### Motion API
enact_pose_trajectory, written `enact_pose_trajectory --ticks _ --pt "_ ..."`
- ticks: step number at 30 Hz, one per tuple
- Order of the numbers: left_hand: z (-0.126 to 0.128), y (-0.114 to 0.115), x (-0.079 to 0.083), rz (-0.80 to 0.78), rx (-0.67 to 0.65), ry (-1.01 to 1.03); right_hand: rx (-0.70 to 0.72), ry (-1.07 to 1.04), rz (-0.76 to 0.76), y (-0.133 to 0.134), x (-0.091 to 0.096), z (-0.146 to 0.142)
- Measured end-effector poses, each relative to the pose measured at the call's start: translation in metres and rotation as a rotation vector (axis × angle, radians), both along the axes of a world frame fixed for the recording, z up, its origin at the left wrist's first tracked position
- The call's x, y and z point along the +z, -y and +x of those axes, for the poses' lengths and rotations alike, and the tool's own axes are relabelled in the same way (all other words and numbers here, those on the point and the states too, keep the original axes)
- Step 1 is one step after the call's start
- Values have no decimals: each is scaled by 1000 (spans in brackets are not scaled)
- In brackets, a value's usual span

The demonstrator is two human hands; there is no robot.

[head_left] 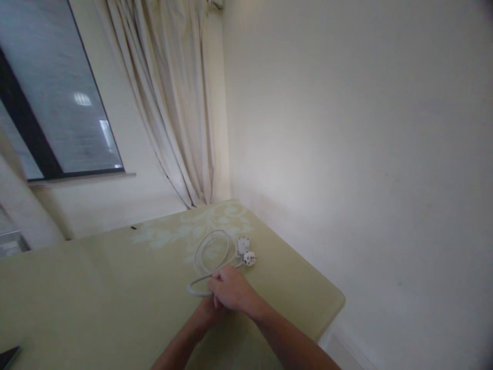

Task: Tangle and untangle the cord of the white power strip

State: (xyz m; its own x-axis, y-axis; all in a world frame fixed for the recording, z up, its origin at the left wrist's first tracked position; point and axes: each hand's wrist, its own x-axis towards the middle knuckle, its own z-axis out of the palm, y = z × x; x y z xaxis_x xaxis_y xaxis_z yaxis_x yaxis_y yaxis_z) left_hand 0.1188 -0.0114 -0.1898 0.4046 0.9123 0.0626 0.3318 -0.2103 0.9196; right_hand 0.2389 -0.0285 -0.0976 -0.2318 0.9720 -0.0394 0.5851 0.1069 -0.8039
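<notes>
Item: white cable (214, 250), coiled in loose loops on your surface (96, 288), toward its far right part and near the wall (365, 154). The near loop runs under your hands.

Item: two white plugs (246, 252), lying touching or just beside each other at the right of the coil, just past your knuckles.

Right hand (231, 290): lies over the near loop, its grip curled closed on the cable, knuckles up.

Left hand (206, 311): tucked beneath the right one and mostly hidden. You cannot tell whether its grip is spread or pressed together, nor whether it touches the cable.

Surface: pale green, with a lighter floral pattern at the far end.

Surroundings: cream curtain (181, 103) hanging in the corner behind the surface; window (50, 92) to its left; dark flat object (7, 354) at the near left edge, too cropped to tell.
</notes>
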Motion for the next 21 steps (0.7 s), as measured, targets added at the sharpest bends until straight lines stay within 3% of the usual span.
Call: enact_pose_trajectory --ticks 3,5,8,11,14,17,21 --pt "-21 15 10 -67 -142 -41 64 -120 -116 3 -3 15" --pt "-37 22 18 -3 -128 -114 26 -215 -118 6 -11 21" --pt "-62 20 21 160 136 -258 -84 -336 -93 11 -26 26" --pt "-77 2 12 403 375 -303 -72 -409 -78 16 -35 30" --pt "-74 -23 -1 596 354 -425 9 -365 -33 21 -36 33" --pt "-62 -44 -8 611 228 -639 172 -285 41 29 -35 38" --pt "-49 -48 -7 583 228 -736 385 52 350 38 -35 50"
